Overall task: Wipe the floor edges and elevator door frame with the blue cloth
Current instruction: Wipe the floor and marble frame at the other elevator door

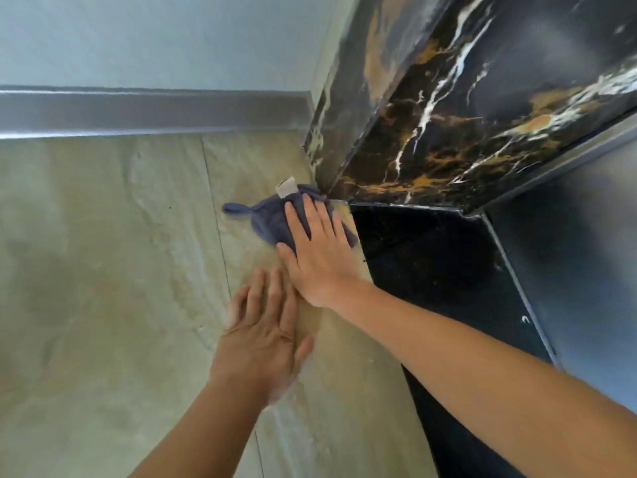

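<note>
Your right hand [319, 250] is pressing flat, fingers straight and gripping nothing, on the blue cloth [269, 219], which is lying bunched on the floor [103, 270] with its far edge touching the foot of the door frame [448, 139] just ahead-right. The cloth's long axis is running left from that corner, soft and napped against glossy veined black marble and smooth beige tile. Your left hand [265, 336] is resting open on the floor, farther back, so the right is nearer.

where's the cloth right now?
Head view, centre: the cloth lies on the floor at the foot of the marble door frame corner, pressed flat under the right hand. The left hand rests on the floor nearer the camera.
</note>
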Demonstrator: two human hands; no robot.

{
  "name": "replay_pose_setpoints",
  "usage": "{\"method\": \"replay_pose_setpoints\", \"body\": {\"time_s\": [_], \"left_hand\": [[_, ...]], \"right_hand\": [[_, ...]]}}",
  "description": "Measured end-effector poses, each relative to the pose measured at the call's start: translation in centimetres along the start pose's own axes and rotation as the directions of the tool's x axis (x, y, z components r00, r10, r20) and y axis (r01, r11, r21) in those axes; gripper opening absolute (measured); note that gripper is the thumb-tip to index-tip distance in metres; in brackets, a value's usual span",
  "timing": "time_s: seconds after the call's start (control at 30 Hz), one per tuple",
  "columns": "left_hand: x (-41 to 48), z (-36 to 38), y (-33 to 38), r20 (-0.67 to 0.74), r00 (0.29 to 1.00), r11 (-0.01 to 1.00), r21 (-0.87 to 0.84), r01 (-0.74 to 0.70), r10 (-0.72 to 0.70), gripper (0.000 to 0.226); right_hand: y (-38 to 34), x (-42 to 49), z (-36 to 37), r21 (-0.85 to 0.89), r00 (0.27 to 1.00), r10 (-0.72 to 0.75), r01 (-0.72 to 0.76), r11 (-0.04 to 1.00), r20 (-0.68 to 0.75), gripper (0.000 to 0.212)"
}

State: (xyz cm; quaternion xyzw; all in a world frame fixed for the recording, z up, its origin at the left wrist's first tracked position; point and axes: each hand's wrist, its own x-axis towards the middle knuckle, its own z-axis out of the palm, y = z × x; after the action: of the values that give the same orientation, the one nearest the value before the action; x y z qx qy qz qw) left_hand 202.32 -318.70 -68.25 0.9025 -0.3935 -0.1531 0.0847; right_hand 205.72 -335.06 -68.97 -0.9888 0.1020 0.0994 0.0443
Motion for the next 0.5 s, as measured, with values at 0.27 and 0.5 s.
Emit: {"method": "replay_pose_setpoints", "body": {"time_s": [0.27, 0.5], "left_hand": [[0.0, 0.0, 0.0, 0.092, 0.996, 1.000, 0.020, 0.011, -0.013, 0.078], [0.0, -1.0, -0.3, 0.194, 0.981, 1.000, 0.016, 0.000, -0.003, 0.081]], "right_hand": [[-2.4, 10.2, -2.4, 0.001, 1.000, -0.015, 0.015, 1.000, -0.005, 0.068], [-2.6, 10.1, -2.4, 0.021, 0.997, 0.045, -0.044, 0.999, -0.060, 0.065]]}}
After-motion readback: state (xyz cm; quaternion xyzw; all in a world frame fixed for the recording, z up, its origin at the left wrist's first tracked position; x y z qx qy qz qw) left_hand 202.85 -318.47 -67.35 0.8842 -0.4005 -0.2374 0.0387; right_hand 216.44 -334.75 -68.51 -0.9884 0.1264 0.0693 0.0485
